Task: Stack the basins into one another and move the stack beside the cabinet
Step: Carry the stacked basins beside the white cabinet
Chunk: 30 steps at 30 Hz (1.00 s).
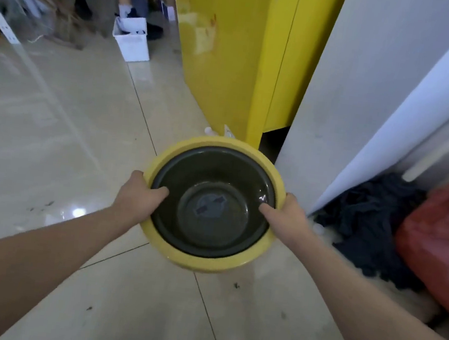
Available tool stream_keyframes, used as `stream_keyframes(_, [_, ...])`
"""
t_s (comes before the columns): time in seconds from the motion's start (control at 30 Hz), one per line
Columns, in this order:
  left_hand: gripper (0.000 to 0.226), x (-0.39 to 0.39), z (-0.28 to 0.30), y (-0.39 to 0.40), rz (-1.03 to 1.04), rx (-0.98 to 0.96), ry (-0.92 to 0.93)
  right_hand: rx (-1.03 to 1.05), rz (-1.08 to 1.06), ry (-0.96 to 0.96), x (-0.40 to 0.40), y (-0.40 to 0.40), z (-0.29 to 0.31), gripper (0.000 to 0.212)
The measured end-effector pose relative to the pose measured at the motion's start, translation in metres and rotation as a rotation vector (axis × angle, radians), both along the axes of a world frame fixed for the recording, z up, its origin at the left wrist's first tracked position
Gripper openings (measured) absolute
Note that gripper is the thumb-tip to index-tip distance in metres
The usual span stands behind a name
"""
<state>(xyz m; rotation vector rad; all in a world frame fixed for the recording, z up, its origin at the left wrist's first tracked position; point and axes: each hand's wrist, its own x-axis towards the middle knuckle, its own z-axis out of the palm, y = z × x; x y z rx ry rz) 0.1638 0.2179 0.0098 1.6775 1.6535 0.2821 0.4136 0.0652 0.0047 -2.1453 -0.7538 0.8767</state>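
Note:
A dark grey basin (212, 213) sits nested inside a larger yellow basin (201, 262), and I hold the stack above the tiled floor. My left hand (137, 197) grips the left rims with the thumb inside the dark basin. My right hand (286, 217) grips the right rims the same way. The tall yellow cabinet (231, 53) stands just beyond the stack, its lower corner close to the far rim.
A white panel (367, 88) leans to the right of the cabinet. Dark cloth (373, 228) and a red bag (444, 245) lie on the floor at right. Another person bends over a white bin (133, 42) at the back left. Beige floor tiles (53, 136) spread left.

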Motion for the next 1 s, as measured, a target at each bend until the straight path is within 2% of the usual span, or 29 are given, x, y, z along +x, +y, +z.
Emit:
stream_keyframes(0.13, [0.045, 0.060, -0.011, 0.005, -0.019, 0.019, -0.046, -0.036, -0.219, -0.016, 0.017, -0.016, -0.011, 0.041])
stream_keyframes(0.23, [0.039, 0.095, -0.025, 0.012, -0.052, 0.025, -0.050, -0.027, -0.308, -0.027, 0.032, -0.025, -0.024, 0.043])
stream_keyframes(0.43, [0.033, 0.144, -0.059, 0.023, -0.172, 0.077, -0.085, -0.043, -0.355, -0.095, 0.070, -0.033, -0.041, 0.038])
stream_keyframes(0.73, [0.027, 0.172, -0.106, 0.048, -0.232, 0.067, -0.102, -0.080, -0.393, 0.000, 0.081, -0.020, -0.091, 0.037])
stream_keyframes(0.87, [0.029, 0.178, -0.119, 0.055, -0.253, 0.076, -0.091, -0.049, -0.409, 0.007, 0.082, -0.015, -0.115, 0.044])
stream_keyframes(1.0, [0.033, 0.176, -0.132, 0.063, -0.228, 0.046, -0.087, -0.014, -0.385, 0.018, 0.084, -0.006, -0.126, 0.040])
